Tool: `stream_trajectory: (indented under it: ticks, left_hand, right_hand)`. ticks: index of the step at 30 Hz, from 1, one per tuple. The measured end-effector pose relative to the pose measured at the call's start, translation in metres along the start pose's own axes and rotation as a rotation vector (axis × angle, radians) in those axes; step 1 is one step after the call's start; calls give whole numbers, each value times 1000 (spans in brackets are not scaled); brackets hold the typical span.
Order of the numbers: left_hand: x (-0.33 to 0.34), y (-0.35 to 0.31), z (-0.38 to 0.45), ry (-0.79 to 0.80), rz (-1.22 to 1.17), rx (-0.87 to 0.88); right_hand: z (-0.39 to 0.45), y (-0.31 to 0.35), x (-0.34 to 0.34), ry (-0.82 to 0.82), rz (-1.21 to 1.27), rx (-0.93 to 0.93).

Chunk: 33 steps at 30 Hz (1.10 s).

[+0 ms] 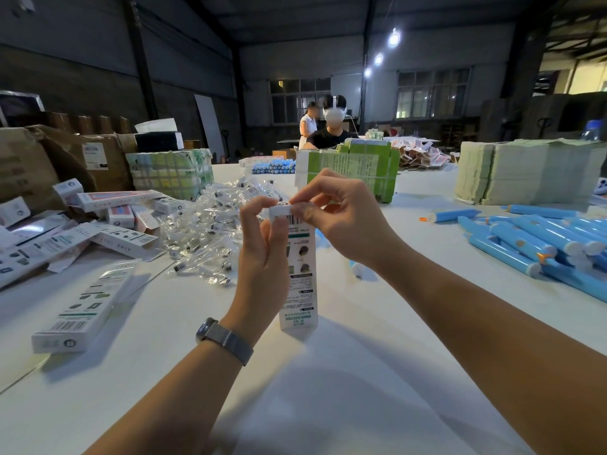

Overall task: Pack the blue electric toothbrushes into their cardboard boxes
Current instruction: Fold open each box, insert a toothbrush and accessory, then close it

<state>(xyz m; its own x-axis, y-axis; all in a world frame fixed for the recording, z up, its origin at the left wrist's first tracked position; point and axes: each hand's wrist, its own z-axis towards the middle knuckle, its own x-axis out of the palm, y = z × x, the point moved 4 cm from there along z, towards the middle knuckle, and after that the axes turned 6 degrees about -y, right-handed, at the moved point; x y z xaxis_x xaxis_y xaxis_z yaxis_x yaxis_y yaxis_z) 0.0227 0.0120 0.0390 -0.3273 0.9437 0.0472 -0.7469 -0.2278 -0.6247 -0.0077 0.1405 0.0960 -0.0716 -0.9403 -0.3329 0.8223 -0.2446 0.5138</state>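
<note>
Toothbrushes (538, 239), blue and lying loose, are heaped at the right side of the white table (328, 389), well apart from the box we hold; a second row of blue ones (274, 166) lies at the far side near the middle. We hold one cardboard box (300, 274) upright at the centre, its lower end resting on the table and its printed face with a barcode turned towards us. Our left hand (262, 257) wraps the left side of the box, thumb and forefinger closed on the white flap (281, 210) at the top. Our right hand (341, 218) comes in from the right, thumb and fingertips pinched together on that same flap, so both hands grip the top end of the box. A dark watch (223, 338) sits on our left wrist. Whether a brush is already inside the box we cannot tell. Just beyond the hands, to the left, spreads a pile of small clear packets (213, 224) with brush heads in them. Further left lie more boxes (82, 307), some flat, some closed, one near us lying on its side. Green-printed bundles (358, 165) stand at the far side behind our hands, and pale stacks (525, 172) stand far right. A seated person in a dark shirt (325, 137) is at the far end of the table.
</note>
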Motion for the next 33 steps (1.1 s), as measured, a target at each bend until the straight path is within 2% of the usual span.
stream_trajectory:
  ticks: [9,12,23,29,33]
  left_hand:
    - [4,2,-3,94,-4,32]
    - [2,4,-2,90,-21,19]
    - [0,5,-1,99,-4,3]
    - [1,0,-1,113,5,6]
    - [0,0,-1,103,13,-7]
  right_hand:
    - [8,5,-11,4,1,5]
    - [9,5,-10,65,-10,33]
    - [9,3,-13,74,80,84]
    - [9,5,-15,110,66,53]
    - [8,7,-13,106,-37,-20]
